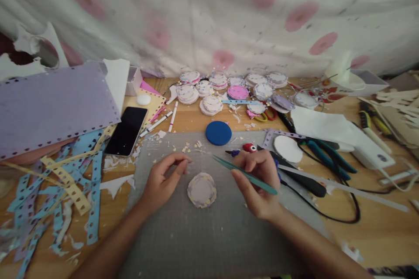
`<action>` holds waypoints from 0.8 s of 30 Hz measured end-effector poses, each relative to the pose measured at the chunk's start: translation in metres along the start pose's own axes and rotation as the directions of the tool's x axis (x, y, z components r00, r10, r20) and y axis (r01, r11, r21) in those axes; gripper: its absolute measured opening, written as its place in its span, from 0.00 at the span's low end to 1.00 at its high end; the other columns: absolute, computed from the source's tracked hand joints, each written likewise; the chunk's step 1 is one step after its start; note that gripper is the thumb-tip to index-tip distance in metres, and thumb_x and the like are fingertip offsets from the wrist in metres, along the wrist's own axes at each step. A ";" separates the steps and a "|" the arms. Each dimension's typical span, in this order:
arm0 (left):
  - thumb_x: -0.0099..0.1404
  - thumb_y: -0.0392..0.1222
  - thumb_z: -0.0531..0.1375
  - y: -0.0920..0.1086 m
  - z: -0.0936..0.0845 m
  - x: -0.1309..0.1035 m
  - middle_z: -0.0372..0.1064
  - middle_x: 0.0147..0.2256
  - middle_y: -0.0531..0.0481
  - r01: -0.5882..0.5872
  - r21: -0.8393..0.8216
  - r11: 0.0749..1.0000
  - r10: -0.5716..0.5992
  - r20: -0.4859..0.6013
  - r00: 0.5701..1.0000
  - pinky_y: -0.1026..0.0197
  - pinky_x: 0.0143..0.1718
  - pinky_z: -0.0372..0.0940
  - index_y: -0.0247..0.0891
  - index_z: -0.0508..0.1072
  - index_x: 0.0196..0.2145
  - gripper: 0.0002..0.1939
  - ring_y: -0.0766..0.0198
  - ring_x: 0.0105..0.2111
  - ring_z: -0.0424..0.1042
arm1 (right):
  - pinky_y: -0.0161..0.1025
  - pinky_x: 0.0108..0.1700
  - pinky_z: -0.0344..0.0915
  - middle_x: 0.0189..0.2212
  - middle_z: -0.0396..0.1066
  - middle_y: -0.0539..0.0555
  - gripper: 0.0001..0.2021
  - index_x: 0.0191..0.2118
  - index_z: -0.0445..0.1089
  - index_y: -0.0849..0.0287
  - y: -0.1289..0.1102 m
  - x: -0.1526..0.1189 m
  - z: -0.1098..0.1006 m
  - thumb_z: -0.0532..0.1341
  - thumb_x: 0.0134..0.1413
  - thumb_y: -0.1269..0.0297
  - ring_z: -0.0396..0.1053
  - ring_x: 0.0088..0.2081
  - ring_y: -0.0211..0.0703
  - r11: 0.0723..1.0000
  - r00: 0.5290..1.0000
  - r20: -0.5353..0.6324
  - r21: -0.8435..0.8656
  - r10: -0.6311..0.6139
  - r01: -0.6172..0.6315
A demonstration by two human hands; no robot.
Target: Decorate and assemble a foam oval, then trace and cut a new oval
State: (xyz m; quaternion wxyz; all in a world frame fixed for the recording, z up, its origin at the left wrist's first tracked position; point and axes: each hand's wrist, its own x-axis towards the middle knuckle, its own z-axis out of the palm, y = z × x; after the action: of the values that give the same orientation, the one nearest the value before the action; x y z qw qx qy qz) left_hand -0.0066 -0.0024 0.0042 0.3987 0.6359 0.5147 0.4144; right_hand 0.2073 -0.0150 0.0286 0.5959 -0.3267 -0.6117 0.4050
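Observation:
In my right hand [258, 178] is a pair of teal tweezers [250, 176], tips pointing left above the grey cutting mat [176, 244]. My left hand [166, 178] hovers over the mat with thumb and fingertips brought together; whatever lies between them, if anything, is too small to make out. Between and slightly below the hands lies a round whitish paper disc [202, 190] with small yellow and lilac pieces round its edge. A blue round disc [218, 133] sits beyond it, near the mat's far edge. Tiny paper bits are scattered beyond my left fingertips.
Decorated paper discs [211, 104] line the back. Left are a phone [127, 130], a purple punched sheet [55, 104] and cut strips [94, 196]. Right are teal-handled pliers [330, 157], a white disc [288, 148], a black cable [356, 209] and a white device [375, 152].

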 end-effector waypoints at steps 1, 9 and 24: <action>0.66 0.40 0.57 -0.001 -0.001 0.000 0.69 0.27 0.55 0.011 -0.005 1.000 -0.012 -0.013 1.000 0.69 0.31 0.63 0.40 0.73 0.36 0.05 0.69 0.27 0.68 | 0.35 0.27 0.52 0.24 0.55 0.45 0.09 0.34 0.53 0.54 -0.001 0.003 0.002 0.55 0.58 0.74 0.53 0.25 0.36 1.000 1.000 -0.014 0.006 -0.011 0.011; 0.66 0.41 0.56 0.007 -0.004 -0.006 0.69 0.29 0.54 0.064 -0.043 0.997 -0.066 -0.048 0.997 0.69 0.20 0.55 0.41 0.73 0.36 0.06 0.73 0.20 0.60 | 0.36 0.26 0.53 0.23 0.55 0.45 0.10 0.34 0.53 0.53 -0.010 0.017 0.012 0.57 0.58 0.73 0.55 0.23 0.36 0.998 0.998 0.003 -0.014 -0.060 0.060; 0.64 0.38 0.58 -0.015 -0.022 0.016 0.67 0.28 0.51 -0.194 0.403 0.895 0.265 -0.130 0.955 0.61 0.35 0.62 0.37 0.72 0.30 0.06 0.63 0.30 0.66 | 0.35 0.27 0.53 0.26 0.57 0.46 0.09 0.33 0.53 0.54 0.024 0.014 0.022 0.57 0.55 0.72 0.54 0.25 0.36 0.928 0.928 0.198 -0.266 0.317 -0.260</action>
State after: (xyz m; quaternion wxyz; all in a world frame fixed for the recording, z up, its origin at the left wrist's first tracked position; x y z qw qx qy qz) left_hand -0.0304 0.0171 -0.0002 0.1654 0.7180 0.5412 0.4054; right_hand 0.1826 0.0059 0.0149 0.4090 -0.4309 -0.6670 0.4496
